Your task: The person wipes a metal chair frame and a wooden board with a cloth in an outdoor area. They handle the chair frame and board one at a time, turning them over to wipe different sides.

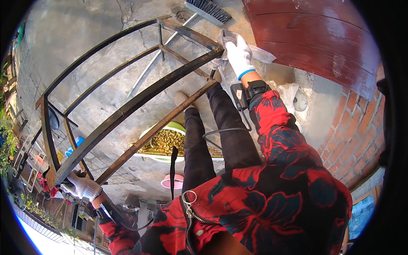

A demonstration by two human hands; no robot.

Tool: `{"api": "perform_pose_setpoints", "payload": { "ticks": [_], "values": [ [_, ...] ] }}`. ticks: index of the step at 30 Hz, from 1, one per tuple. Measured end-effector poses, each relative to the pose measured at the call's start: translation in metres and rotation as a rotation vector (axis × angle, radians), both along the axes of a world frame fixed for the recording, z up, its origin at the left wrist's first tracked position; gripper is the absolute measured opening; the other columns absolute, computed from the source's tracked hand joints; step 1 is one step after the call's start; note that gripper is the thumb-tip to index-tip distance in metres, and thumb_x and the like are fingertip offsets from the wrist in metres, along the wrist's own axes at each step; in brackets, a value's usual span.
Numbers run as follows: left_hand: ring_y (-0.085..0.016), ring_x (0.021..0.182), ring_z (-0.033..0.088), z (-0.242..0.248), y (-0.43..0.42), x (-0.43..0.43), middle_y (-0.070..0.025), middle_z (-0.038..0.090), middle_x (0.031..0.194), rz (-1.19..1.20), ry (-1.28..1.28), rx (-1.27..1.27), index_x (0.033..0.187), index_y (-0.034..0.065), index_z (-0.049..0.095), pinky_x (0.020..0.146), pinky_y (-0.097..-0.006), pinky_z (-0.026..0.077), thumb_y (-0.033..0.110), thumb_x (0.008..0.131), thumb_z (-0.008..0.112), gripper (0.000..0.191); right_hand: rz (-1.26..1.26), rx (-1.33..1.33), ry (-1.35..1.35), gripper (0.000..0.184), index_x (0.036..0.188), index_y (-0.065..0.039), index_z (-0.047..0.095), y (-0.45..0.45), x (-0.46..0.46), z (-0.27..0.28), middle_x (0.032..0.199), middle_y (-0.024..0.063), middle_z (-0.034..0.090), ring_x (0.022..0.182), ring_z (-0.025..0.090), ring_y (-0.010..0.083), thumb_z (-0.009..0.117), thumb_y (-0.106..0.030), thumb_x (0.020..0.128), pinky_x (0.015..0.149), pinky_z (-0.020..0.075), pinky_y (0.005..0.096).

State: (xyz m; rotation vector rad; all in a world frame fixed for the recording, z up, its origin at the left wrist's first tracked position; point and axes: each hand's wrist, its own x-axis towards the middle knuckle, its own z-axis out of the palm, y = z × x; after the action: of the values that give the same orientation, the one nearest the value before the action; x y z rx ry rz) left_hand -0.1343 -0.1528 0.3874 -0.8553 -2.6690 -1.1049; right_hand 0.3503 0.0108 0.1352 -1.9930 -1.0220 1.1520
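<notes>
A rusty metal frame (127, 111) of welded square bars, dark and worn brown in places, spans the view in front of me at a slant. My left hand (81, 186), in a white knit glove, grips its lower left corner. At the upper right corner, my right hand (237, 52), gloved too and with a blue band at the cuff, holds a grey cloth (224, 40) against the end of the bar. Part of the cloth hangs below that corner. The fingers of both hands are partly hidden.
A broom (208, 12) lies beyond the frame, its pale handle (159, 54) passing behind the bars. Dark red boards (312, 35) stand at upper right, above a brick surface (357, 134). Behind my legs are a basin (175, 125) of yellowish pieces and a pink basin (172, 181). Clear plastic (287, 92) lies right.
</notes>
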Motion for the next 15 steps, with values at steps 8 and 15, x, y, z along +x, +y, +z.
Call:
{"api": "perform_pose_setpoints", "payload": {
  "ticks": [8, 15],
  "values": [
    [-0.013, 0.065, 0.055, -0.006, -0.017, -0.018, -0.0071, 0.063, 0.085, 0.035, 0.075, -0.079, 0.111, 0.0038, 0.062, 0.052, -0.0256, 0.045, 0.036, 0.095, 0.070, 0.037, 0.525, 0.489, -0.353, 0.039, 0.115, -0.011, 0.067, -0.056, -0.045, 0.016, 0.113, 0.0160, 0.067, 0.111, 0.060, 0.0380, 0.073, -0.020, 0.078, 0.097, 0.0495, 0.0459],
    [-0.015, 0.079, 0.060, -0.010, -0.035, -0.034, -0.0075, 0.069, 0.093, 0.046, -0.098, -0.013, 0.119, -0.0001, 0.068, 0.068, -0.0298, 0.049, 0.038, 0.092, 0.073, 0.047, 0.114, -0.012, -0.277, 0.043, 0.125, -0.009, 0.065, 0.016, 0.051, -0.024, 0.119, 0.0185, 0.069, 0.114, 0.063, 0.0361, 0.059, -0.030, 0.087, 0.101, 0.0478, 0.0395]
  ]
}}
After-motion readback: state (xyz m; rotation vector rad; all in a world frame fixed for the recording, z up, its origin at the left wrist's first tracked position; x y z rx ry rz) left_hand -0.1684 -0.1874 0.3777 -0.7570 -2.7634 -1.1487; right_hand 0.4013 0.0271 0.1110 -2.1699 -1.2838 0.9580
